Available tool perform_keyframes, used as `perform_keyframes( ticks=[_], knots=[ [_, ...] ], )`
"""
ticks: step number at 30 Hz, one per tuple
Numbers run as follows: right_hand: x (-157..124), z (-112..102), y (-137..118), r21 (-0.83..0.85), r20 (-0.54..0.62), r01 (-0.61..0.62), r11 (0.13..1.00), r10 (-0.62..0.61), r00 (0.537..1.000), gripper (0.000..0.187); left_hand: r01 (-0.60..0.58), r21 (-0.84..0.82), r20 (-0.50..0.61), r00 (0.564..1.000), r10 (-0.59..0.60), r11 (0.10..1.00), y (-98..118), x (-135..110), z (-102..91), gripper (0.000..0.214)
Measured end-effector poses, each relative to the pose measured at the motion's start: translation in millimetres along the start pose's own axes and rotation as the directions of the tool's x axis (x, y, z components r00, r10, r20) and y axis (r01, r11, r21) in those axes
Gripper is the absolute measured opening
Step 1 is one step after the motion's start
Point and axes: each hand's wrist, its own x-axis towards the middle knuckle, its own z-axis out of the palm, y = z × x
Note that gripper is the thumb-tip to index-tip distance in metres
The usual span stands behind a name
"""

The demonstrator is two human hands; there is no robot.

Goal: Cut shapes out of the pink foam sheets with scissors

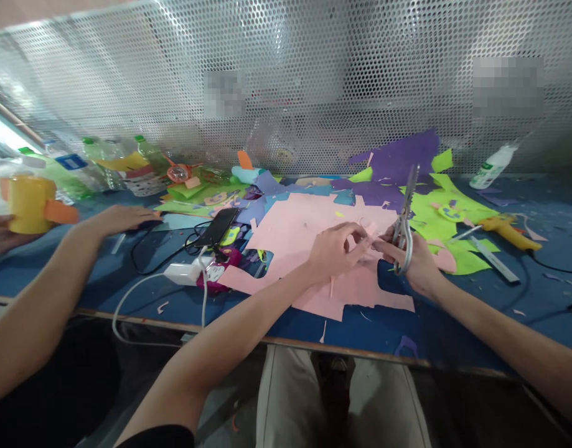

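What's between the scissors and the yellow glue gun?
Lime-green paper, with a small yellow-green cutout and a pink scrap, lies between the scissors and the glue gun; the head view shows it.

Paper scrap [370, 231]: pinched at the left hand [335, 250], outline partly hidden and too small to tell.
Scissors [406, 211]: in the right hand [421, 266], which hides part of the handles.
Pink sheet [286, 230]: below the grip, partly covered by the left hand.
White bottle [491, 169]: beyond the right hand, print too small to read.
Co-worker's hand [4, 233]: far left of the grip, partly hidden behind a yellow cup [30, 202].
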Motion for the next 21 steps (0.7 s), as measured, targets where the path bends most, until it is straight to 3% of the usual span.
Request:
perform_keyframes(
  ticks=[3, 5, 8, 11, 13, 16, 21],
  knots=[
    [-1.5, 0.4, -3.6, -0.002, 0.028, 0.0, 1.0, 0.0, 1.0, 0.033, -0.05, 0.031, 0.073, 0.996, 0.048, 0.998, -2.4, 0.6, 4.6, 0.022],
    [-0.7, -1.8, -4.6, 0.04, 0.048, -0.003, 0.999, 0.001, 0.999, 0.032, -0.048, 0.012, 0.064, 0.997, 0.047, 0.999, -3.3, 0.9, 5.7, 0.022],
    [3.9, -11.4, -4.8, 0.108, 0.109, 0.016, 0.994, -0.027, 0.994, 0.03, -0.001, -0.08, -0.031, 1.0, -0.001, 0.997, -4.8, 1.5, 3.5, 0.026],
    [11.1, -25.6, -4.3, 0.079, 0.217, 0.057, 0.995, -0.073, 0.973, 0.041, 0.045, -0.262, -0.153, 0.984, -0.087, 0.964, -9.3, 3.2, 1.3, 0.032],
    [15.5, -34.1, -3.9, -0.032, 0.308, 0.104, 0.994, -0.089, 0.947, 0.049, 0.048, -0.398, -0.215, 0.966, -0.144, 0.916, -13.6, 4.9, 1.3, 0.036],
    [20.4, -41.1, -4.4, -0.272, 0.386, 0.182, 0.945, -0.066, 0.92, 0.046, 0.033, -0.541, -0.266, 0.941, -0.208, 0.841, -18.8, 7.4, 2.0, 0.041],
    [27.3, -41.8, -11.1, -0.56, 0.503, 0.381, 0.735, -0.063, 0.862, 0.025, 0.042, -0.654, -0.269, 0.921, -0.284, 0.756, -20.6, 10.4, -1.1, 0.042]
  ],
)
